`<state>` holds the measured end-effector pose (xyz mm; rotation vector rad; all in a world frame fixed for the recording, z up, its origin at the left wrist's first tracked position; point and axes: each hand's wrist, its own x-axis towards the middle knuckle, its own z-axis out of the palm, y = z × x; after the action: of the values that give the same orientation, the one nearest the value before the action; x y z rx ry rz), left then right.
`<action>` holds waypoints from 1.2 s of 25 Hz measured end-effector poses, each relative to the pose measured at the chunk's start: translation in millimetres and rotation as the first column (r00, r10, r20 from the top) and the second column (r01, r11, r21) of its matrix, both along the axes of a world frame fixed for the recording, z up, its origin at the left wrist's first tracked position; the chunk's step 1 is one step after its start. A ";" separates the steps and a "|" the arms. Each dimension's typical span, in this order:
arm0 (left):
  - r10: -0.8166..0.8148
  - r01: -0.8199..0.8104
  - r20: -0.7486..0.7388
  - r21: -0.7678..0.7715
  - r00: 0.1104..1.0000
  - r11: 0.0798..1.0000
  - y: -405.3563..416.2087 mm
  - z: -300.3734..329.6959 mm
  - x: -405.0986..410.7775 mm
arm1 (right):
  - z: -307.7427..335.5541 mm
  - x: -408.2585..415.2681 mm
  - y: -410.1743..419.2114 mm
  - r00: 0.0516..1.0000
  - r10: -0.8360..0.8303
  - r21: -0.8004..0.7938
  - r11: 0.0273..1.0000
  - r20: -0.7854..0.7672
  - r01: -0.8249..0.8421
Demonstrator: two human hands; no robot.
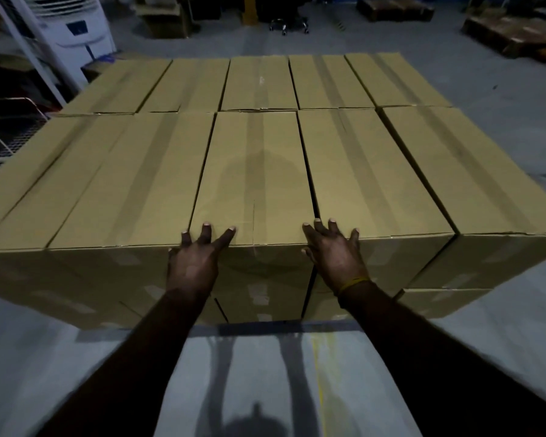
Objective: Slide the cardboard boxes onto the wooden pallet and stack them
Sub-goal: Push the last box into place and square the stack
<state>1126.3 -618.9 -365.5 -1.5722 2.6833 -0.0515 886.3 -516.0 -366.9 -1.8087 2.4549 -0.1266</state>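
Several long taped cardboard boxes lie side by side in two rows, stacked in layers in front of me. My left hand (199, 257) presses with spread, straight fingers on the near left corner of the middle box (252, 171). My right hand (334, 250), a yellow band on its wrist, presses the same way at that box's near right corner, over the gap to the neighbouring box (369, 175). A dark strip of the pallet (284, 327) shows under the stack's near edge; the rest is hidden.
Grey concrete floor (501, 99) surrounds the stack. A white cooler unit (76, 29) and a metal frame stand at the back left. Empty wooden pallets (394, 7) lie at the back right. A lower box (438, 302) juts out at the near right.
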 end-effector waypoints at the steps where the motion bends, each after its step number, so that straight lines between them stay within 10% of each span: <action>1: 0.000 0.000 0.003 0.006 1.000 1.000 0.2 -0.2 1.0 | 0.8 0.2 0.7 1.000 0.001 0.002 1.000 0.006 -0.001; 30: 0.008 -0.004 0.055 -0.069 0.998 0.998 -7.3 6.3 2.9 | -9.2 -3.8 1.0 0.996 -0.066 -0.177 0.983 -0.058 0.055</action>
<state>1129.2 -626.2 -359.2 -1.5723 2.6619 -0.1865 882.5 -515.0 -376.1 -1.8309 2.6196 -0.3040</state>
